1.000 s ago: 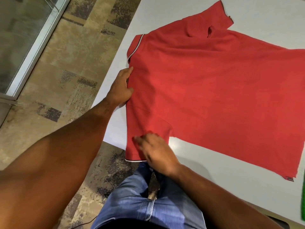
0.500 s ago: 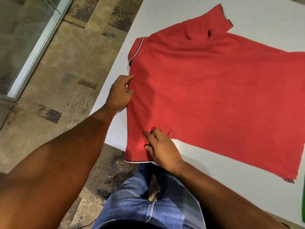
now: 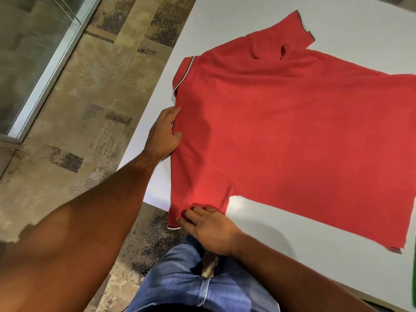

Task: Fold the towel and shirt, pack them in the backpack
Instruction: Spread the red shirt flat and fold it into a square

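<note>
A red polo shirt lies spread flat on the white table, collar toward the left edge, one sleeve at the top and one at the near corner. My left hand grips the shirt's shoulder edge just below the collar, thumb on top of the cloth. My right hand pinches the hem of the near sleeve, which hangs slightly over the table's front edge. A sliver of green cloth shows at the far right border. No backpack is in view.
The table's left edge runs diagonally beside patterned carpet. A glass wall with a metal frame stands at the far left. My blue jeans are below the table's front corner.
My right hand slid from the sleeve's middle down to its hem and now pinches it. My left hand closed on the shoulder edge. The shirt stayed flat.
</note>
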`<state>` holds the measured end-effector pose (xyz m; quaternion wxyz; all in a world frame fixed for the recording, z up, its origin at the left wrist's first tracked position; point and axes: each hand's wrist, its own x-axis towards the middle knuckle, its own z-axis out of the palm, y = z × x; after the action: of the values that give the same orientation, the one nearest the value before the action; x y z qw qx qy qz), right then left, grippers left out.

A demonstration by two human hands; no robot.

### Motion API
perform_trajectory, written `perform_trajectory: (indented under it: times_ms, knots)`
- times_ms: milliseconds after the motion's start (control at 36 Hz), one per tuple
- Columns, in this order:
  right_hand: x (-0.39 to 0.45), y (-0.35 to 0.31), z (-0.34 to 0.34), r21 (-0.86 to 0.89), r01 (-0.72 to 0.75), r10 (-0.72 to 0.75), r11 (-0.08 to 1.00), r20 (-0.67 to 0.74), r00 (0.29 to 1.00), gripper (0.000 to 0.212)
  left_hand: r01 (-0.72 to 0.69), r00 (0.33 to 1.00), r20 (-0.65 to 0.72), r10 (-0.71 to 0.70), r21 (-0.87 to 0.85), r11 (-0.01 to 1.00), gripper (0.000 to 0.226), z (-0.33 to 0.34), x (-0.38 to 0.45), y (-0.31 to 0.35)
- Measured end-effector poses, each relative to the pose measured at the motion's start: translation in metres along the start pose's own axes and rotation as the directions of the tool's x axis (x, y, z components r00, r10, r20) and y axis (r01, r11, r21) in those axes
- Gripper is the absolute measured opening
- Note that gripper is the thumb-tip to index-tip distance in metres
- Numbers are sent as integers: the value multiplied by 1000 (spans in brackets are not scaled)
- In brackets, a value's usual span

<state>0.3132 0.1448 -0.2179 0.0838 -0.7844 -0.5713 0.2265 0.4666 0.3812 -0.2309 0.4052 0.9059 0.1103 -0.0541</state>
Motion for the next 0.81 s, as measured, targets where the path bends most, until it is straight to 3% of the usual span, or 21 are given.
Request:
perform_trajectory:
  times_ms: [83, 194, 306, 389, 444, 556, 611, 639, 694, 806]
  knots:
    - [-5, 6, -1, 85, 7, -4, 996, -36, 999, 54, 10, 1000, -8, -10, 9, 1000, 74, 3, 0, -1]
    - [-5, 17, -10, 221, -90, 154, 971, -294, 943, 43, -20, 990, -132, 44, 175, 984, 70, 9, -1, 9]
    - [6, 41, -28, 314, -391, 499, 865, -463, 732, 43, -133, 967, -171, 191, 304, 944, 63, 24, -5, 28]
    - [13, 59, -32, 359, -588, 689, 725, -406, 601, 54, -325, 940, 5, 342, 332, 885, 57, 46, -5, 32]
    - [14, 65, -28, 385, -614, 723, 689, -302, 622, 62, -328, 945, 111, 308, 360, 874, 60, 59, -7, 32]
    - [8, 61, -15, 327, -478, 532, 815, -100, 840, 72, -224, 974, 135, 183, 445, 867, 68, 63, -5, 24]
    - [3, 59, -18, 450, -372, 472, 812, -130, 872, 67, -235, 970, 166, 177, 475, 848, 70, 60, -2, 19]
    - [0, 61, -21, 527, -331, 485, 783, -184, 855, 64, -243, 968, 171, 181, 477, 845, 71, 58, -1, 17]
    - [-8, 68, -24, 611, -324, 595, 722, -311, 741, 58, -251, 966, 173, 191, 473, 845, 71, 56, 0, 16]
    - [-32, 91, -17, 613, -539, 816, 577, -406, 412, 53, -264, 963, 173, 205, 486, 833, 70, 54, -1, 11]
